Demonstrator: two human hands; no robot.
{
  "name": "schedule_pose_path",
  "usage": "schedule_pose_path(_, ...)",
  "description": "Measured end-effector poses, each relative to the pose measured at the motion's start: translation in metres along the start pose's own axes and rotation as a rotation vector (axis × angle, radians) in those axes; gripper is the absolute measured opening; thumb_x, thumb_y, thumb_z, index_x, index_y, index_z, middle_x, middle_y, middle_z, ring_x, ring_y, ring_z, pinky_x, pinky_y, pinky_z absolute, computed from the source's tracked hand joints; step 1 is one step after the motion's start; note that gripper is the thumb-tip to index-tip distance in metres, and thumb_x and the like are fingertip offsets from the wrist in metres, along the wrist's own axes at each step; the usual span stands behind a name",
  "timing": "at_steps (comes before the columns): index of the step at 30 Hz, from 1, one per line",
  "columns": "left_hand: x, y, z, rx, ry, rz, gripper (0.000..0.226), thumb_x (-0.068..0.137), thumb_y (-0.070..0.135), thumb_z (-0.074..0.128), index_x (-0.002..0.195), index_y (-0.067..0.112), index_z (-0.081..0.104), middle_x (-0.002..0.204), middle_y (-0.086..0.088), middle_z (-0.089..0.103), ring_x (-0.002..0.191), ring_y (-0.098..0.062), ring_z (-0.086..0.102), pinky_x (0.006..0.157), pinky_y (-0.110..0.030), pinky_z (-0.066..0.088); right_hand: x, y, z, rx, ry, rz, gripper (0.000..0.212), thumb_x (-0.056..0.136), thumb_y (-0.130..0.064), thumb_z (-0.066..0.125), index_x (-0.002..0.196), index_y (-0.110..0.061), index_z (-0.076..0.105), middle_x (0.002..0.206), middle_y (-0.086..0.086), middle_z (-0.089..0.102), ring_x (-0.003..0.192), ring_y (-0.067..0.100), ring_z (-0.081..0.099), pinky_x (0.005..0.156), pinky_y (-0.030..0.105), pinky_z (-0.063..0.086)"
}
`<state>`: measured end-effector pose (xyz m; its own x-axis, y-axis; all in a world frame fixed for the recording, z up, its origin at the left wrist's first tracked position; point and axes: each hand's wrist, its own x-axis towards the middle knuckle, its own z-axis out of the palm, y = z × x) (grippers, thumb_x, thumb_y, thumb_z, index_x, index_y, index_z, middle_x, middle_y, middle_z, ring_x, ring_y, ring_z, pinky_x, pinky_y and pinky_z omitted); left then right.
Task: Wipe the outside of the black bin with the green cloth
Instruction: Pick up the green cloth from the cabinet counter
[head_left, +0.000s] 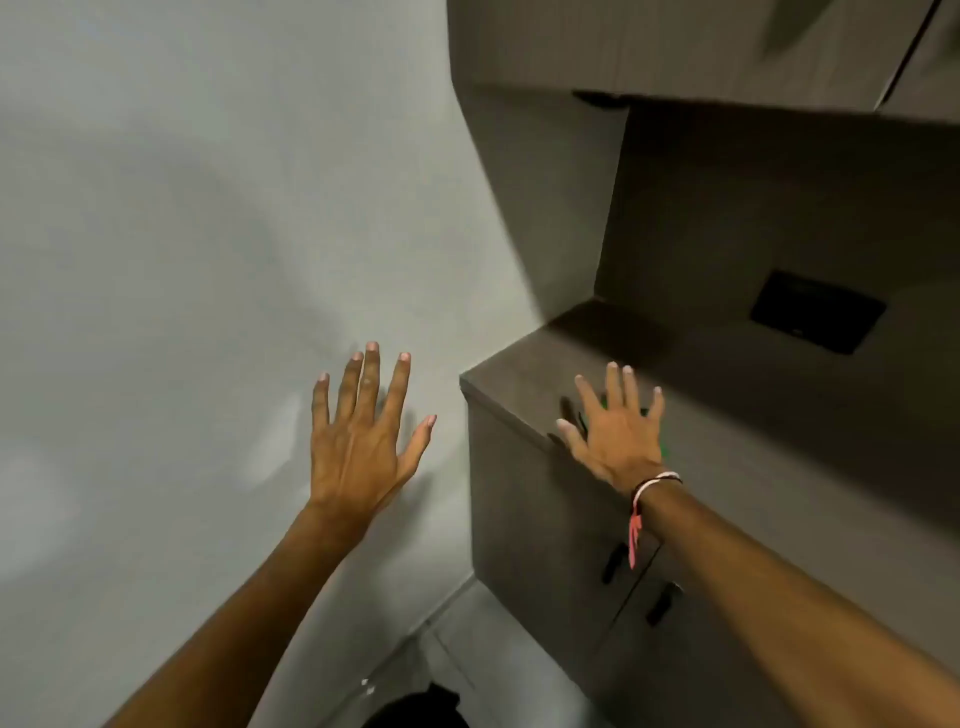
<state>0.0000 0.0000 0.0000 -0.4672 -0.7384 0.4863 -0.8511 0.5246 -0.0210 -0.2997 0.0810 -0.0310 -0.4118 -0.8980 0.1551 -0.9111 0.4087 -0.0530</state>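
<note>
- Black bin (415, 709): only a dark, rounded sliver of it shows at the bottom edge of the view, down on the floor, near the foot of the cabinet.
- Green cloth (663, 451): small bright green slivers on the countertop near its front left corner, mostly hidden.

Looks like office/pantry nook: brown base cabinet (561, 519) w/ handles, overhead cabinets (675, 47), plain wall (208, 234).

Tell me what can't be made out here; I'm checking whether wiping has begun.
Head view only:
- Green cloth: slivers show; the right hand covers the rest.
- Black bin: cut off by the bottom edge.
- Dark panel: blurred, unidentifiable.
- Left hand: wall contact unclear.
</note>
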Motion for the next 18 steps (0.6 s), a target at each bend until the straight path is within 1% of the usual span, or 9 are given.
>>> schedule_pose_path(1, 0.001, 0.007, 0.013, -0.02, -0.068, -0.019, 0.086, 0.102, 0.073, 0.003, 0.166, 0.02, 0.025, 0.173, -0.017, 0.025, 0.159, -0.039, 0.028, 0.125, -0.066, 0.031, 0.006, 0.013, 0.012, -0.001, -0.065, 0.063, 0.072, 0.098, -0.066, 0.037, 0.16, -0.032, 0.024, 0.173, 0.016, 0.009, 0.161, 0.037, 0.004, 0.122, 0.07, 0.01)
schedule_pose_path(2, 0.004, 0.011, 0.023, -0.02, -0.082, -0.026, 0.085, 0.102, 0.073, 0.005, 0.165, 0.02, 0.027, 0.173, -0.018, 0.027, 0.158, -0.04, 0.03, 0.125, -0.067, 0.032, 0.012, 0.023, 0.017, 0.008, -0.084, 0.103, 0.07, 0.096, -0.066, 0.039, 0.158, -0.034, 0.027, 0.172, 0.016, 0.012, 0.16, 0.039, 0.008, 0.12, 0.07, 0.014)
schedule_pose_path(3, 0.001, 0.015, 0.034, -0.019, -0.104, -0.022, 0.084, 0.103, 0.073, 0.009, 0.165, 0.02, 0.03, 0.172, -0.018, 0.029, 0.158, -0.04, 0.032, 0.125, -0.067, 0.032, 0.017, 0.034, 0.03, 0.011, -0.111, 0.127, 0.068, 0.095, -0.065, 0.042, 0.155, -0.036, 0.032, 0.17, 0.018, 0.019, 0.156, 0.042, 0.018, 0.119, 0.069, 0.022)
schedule_pose_path(5, -0.007, 0.019, 0.058, -0.01, -0.095, -0.013, 0.08, 0.104, 0.071, 0.019, 0.163, 0.019, 0.033, 0.17, -0.018, 0.032, 0.157, -0.039, 0.034, 0.124, -0.067, 0.033, 0.022, 0.042, 0.045, 0.047, -0.107, 0.171, 0.061, 0.093, -0.057, 0.049, 0.147, -0.029, 0.045, 0.155, 0.021, 0.041, 0.138, 0.047, 0.042, 0.11, 0.061, 0.04)
schedule_pose_path(6, -0.012, 0.02, 0.07, -0.01, -0.11, -0.01, 0.078, 0.105, 0.07, 0.022, 0.163, 0.019, 0.034, 0.17, -0.018, 0.033, 0.157, -0.039, 0.035, 0.125, -0.066, 0.032, 0.022, 0.038, 0.051, 0.071, -0.082, 0.183, 0.057, 0.092, -0.051, 0.053, 0.142, -0.024, 0.05, 0.147, 0.022, 0.048, 0.128, 0.047, 0.048, 0.104, 0.058, 0.043)
schedule_pose_path(9, -0.037, 0.02, 0.1, 0.019, -0.137, 0.009, 0.074, 0.108, 0.066, 0.028, 0.162, 0.017, 0.036, 0.17, -0.019, 0.034, 0.157, -0.038, 0.035, 0.125, -0.065, 0.032, 0.023, 0.015, 0.055, 0.158, -0.033, 0.163, 0.05, 0.091, -0.04, 0.059, 0.135, -0.018, 0.056, 0.137, 0.023, 0.051, 0.121, 0.049, 0.051, 0.095, 0.056, 0.049)
schedule_pose_path(14, -0.105, 0.024, 0.17, -0.018, -0.376, -0.006, 0.072, 0.108, 0.063, 0.025, 0.161, 0.016, 0.038, 0.166, -0.02, 0.039, 0.151, -0.04, 0.044, 0.122, -0.065, 0.037, -0.02, -0.047, 0.085, 0.177, 0.119, -0.188, 0.052, 0.09, -0.039, 0.06, 0.139, -0.021, 0.053, 0.133, 0.018, 0.056, 0.115, 0.04, 0.056, 0.082, 0.051, 0.057)
schedule_pose_path(16, -0.148, 0.025, 0.211, -0.025, -0.493, -0.014, 0.074, 0.109, 0.063, 0.018, 0.161, 0.016, 0.038, 0.165, -0.021, 0.041, 0.149, -0.041, 0.047, 0.122, -0.065, 0.037, -0.045, -0.075, 0.124, 0.224, 0.166, -0.305, 0.05, 0.09, -0.037, 0.061, 0.137, -0.019, 0.058, 0.13, 0.017, 0.061, 0.11, 0.037, 0.06, 0.08, 0.042, 0.058)
schedule_pose_path(18, -0.196, 0.025, 0.246, -0.039, -0.629, -0.018, 0.079, 0.106, 0.065, 0.009, 0.163, 0.017, 0.034, 0.169, -0.02, 0.035, 0.153, -0.04, 0.041, 0.126, -0.065, 0.031, -0.074, -0.096, 0.176, 0.291, 0.144, -0.361, 0.047, 0.09, -0.033, 0.063, 0.134, -0.017, 0.061, 0.126, 0.016, 0.064, 0.106, 0.034, 0.062, 0.074, 0.035, 0.056)
